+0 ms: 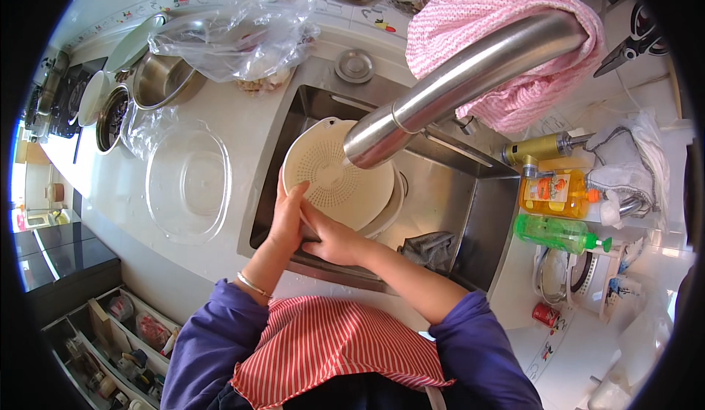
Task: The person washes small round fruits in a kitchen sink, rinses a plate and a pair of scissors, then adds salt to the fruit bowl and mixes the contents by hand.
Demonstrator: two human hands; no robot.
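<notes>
A cream plastic colander (336,184) with radiating slots lies tilted over the left part of a stainless steel sink (435,184), with a pale bowl rim (397,203) showing beneath its right edge. My left hand (288,211), below a bracelet-wearing wrist, grips the colander at its near left rim, thumb on top. My right hand (333,238) meets it there, fingers against the same near edge; its fingertips are partly hidden. The steel faucet spout (380,137) hangs over the colander's right side. A dark grey cloth (429,248) lies in the sink, right of my hands.
Left on the counter are a clear plastic lid (190,184), a steel bowl (165,82) and a plastic bag (242,35). A pink towel (468,30) drapes around the faucet. Orange (553,192) and green (553,233) soap bottles lie right of the sink in this view.
</notes>
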